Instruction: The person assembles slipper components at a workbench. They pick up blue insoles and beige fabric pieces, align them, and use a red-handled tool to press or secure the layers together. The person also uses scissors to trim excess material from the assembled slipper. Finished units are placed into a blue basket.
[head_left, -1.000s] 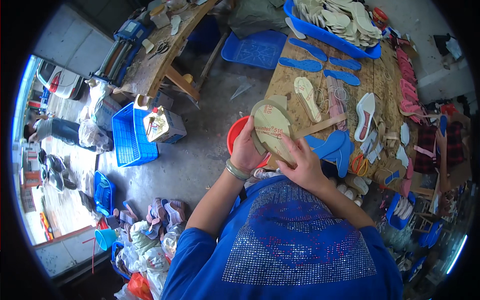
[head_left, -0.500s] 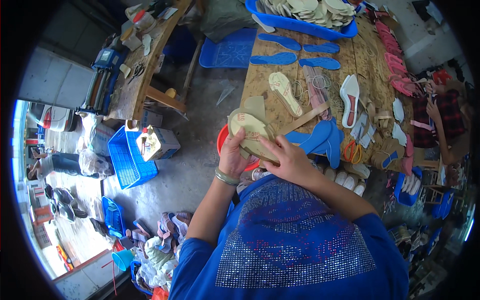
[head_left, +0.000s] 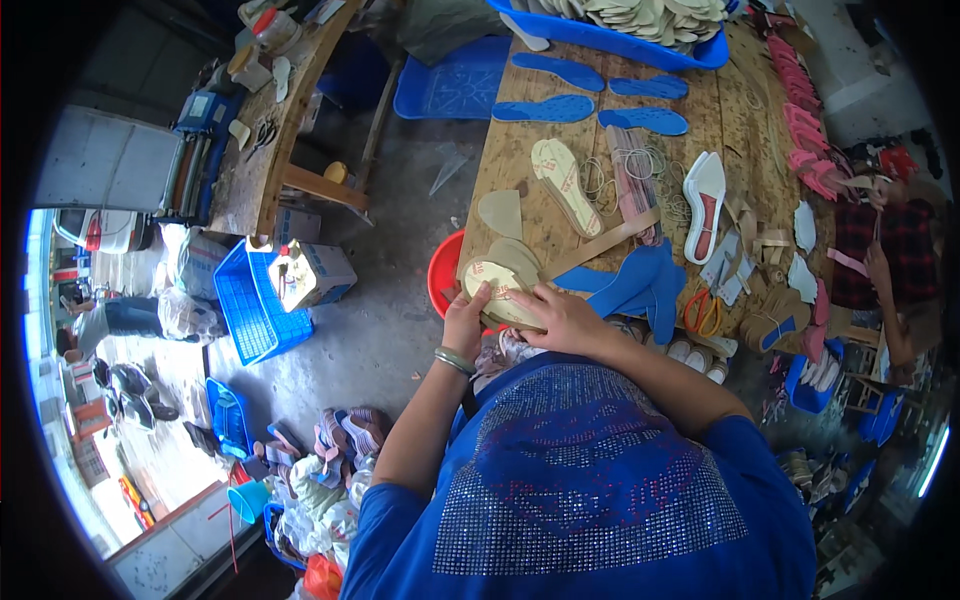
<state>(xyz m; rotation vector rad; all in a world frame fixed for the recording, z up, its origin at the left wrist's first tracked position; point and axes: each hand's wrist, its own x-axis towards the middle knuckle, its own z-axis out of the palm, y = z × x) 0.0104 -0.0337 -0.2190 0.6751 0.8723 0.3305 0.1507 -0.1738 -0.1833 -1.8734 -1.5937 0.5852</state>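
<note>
Both my hands hold a tan shoe insole (head_left: 497, 283) at the near edge of the wooden workbench (head_left: 520, 150). My left hand (head_left: 466, 322), with a metal bracelet at the wrist, grips the insole's near left side. My right hand (head_left: 562, 318) presses on its right side. A small stack of tan insole pieces (head_left: 515, 255) lies just beyond it. A red bucket (head_left: 444, 272) stands on the floor under my left hand.
On the bench lie blue soles (head_left: 545, 108), another tan insole (head_left: 562, 180), a white and red sole (head_left: 704, 190), blue cut pieces (head_left: 640, 285) and orange scissors (head_left: 703, 313). A blue tray of insoles (head_left: 610, 40) sits far back. Another person (head_left: 895, 250) works at right. Blue crates (head_left: 250, 305) stand on the floor.
The insole in my hands has come down from an upright, tilted hold to lie low and flat at the bench edge. The view has shifted forward over the bench.
</note>
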